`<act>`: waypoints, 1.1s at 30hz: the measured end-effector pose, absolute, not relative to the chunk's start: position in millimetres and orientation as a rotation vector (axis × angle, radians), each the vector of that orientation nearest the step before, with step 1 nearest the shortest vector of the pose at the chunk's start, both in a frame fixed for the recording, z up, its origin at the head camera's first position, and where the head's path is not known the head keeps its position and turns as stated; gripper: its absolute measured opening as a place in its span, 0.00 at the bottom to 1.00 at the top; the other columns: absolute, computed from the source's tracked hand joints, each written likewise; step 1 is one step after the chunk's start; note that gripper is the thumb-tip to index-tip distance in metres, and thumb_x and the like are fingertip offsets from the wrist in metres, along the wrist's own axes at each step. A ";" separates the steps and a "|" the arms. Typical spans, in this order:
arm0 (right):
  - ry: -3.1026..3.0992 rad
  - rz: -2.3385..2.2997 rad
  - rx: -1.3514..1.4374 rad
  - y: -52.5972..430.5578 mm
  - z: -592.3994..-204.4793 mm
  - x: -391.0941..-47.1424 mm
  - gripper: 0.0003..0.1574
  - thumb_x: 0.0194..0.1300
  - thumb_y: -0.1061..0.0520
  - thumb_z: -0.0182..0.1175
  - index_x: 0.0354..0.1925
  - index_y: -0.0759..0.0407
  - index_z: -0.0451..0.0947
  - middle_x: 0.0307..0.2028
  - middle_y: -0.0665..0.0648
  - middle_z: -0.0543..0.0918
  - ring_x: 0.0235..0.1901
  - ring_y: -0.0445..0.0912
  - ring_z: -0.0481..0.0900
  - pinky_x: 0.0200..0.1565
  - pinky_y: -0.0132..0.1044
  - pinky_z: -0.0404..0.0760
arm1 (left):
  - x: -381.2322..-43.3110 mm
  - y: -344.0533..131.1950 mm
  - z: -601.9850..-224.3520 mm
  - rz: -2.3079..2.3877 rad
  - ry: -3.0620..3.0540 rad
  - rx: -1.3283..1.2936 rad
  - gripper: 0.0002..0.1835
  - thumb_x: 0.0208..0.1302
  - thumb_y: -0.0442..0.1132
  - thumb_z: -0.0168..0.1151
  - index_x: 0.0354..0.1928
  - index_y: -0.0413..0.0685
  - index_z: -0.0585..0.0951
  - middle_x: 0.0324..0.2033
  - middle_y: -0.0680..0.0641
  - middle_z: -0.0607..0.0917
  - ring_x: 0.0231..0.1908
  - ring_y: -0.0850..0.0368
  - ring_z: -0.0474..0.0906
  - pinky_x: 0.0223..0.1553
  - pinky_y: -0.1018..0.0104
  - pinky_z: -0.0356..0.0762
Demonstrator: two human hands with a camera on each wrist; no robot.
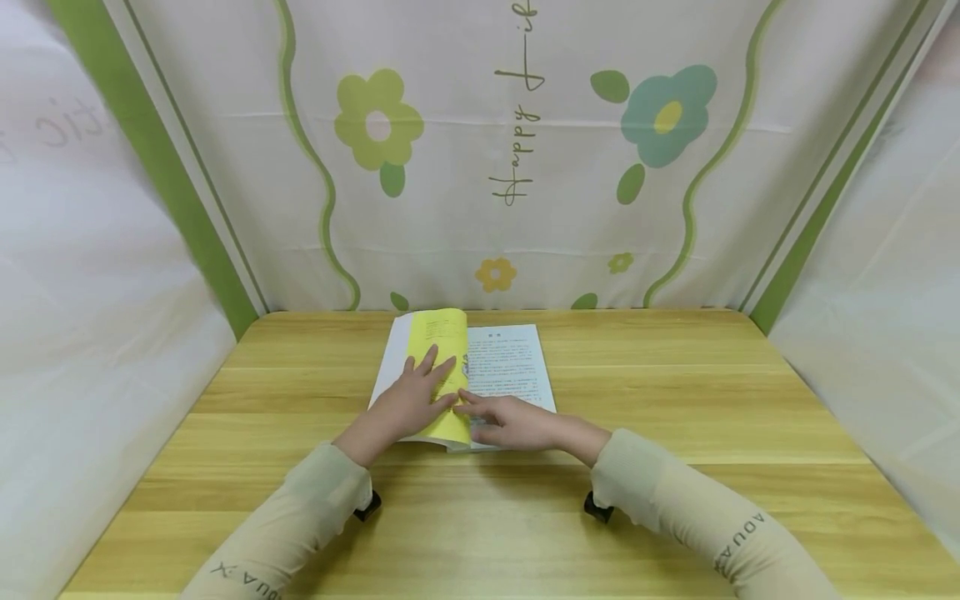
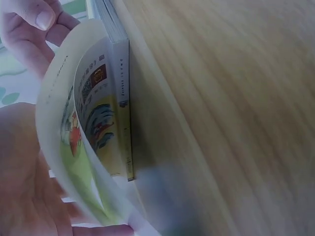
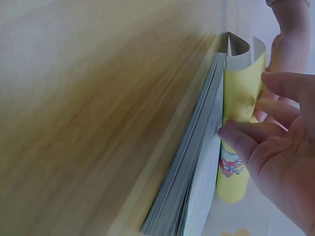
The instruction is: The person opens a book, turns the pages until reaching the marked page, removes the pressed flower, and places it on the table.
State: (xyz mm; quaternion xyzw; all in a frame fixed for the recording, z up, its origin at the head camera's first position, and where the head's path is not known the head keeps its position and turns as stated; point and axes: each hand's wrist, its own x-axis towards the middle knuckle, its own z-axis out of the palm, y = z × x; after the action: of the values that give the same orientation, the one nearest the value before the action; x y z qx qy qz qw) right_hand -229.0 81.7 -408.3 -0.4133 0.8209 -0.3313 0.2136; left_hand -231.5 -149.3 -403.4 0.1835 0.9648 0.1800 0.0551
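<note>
An open paperback book (image 1: 510,367) lies on the table, its yellow leaf (image 1: 438,329) and white cover turned to the left and a printed text page on the right. My left hand (image 1: 408,404) rests on the yellow leaf with its fingers spread. Beside the fold, my right hand (image 1: 513,422) touches the yellow leaf with extended fingers (image 3: 280,113). From the left wrist, the picture-printed cover (image 2: 74,128) bows outward from the spine (image 2: 120,78), with the left palm behind it. In the right wrist view the yellow leaf (image 3: 241,93) curls up beside the page block (image 3: 189,162).
The wooden table (image 1: 480,525) extends around the book. A floral fabric panel (image 1: 450,225) stands along its back edge, and pale fabric walls (image 1: 97,275) close in both sides. Dark wrist mounts (image 1: 597,507) sit under both sleeve cuffs.
</note>
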 end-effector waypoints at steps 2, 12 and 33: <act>2.287 -0.895 -1.144 83.7 -407.8 -229.5 0.31 0.79 0.58 0.55 0.76 0.60 0.65 0.79 0.56 0.54 0.72 0.53 0.65 0.68 0.47 0.69 | -230.9 -149.9 -404.8 0.549 2.906 0.545 0.36 0.78 0.55 0.56 0.81 0.54 0.60 0.79 0.34 0.48 0.71 0.18 0.46 0.53 0.26 0.73; 2.367 -0.704 -1.182 105.9 -405.3 -238.3 0.32 0.76 0.58 0.58 0.75 0.58 0.67 0.76 0.59 0.64 0.73 0.52 0.64 0.70 0.50 0.66 | -233.3 -154.2 -406.8 0.557 2.878 0.452 0.37 0.81 0.59 0.45 0.83 0.56 0.50 0.79 0.35 0.49 0.71 0.18 0.49 0.64 0.24 0.57; 2.434 -0.375 -1.077 146.0 -400.2 -242.8 0.41 0.64 0.55 0.74 0.72 0.59 0.72 0.77 0.60 0.61 0.76 0.56 0.57 0.73 0.52 0.59 | -231.9 -159.9 -405.5 0.477 2.896 0.279 0.39 0.78 0.65 0.45 0.83 0.57 0.53 0.76 0.24 0.49 0.72 0.17 0.46 0.64 0.21 0.52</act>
State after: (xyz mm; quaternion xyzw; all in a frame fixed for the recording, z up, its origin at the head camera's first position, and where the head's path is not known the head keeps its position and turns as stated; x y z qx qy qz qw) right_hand -242.8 146.0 -400.2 -0.3905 0.8823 -0.1361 0.2248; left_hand -231.9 -159.9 -405.5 0.0942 0.9777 0.1610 0.0966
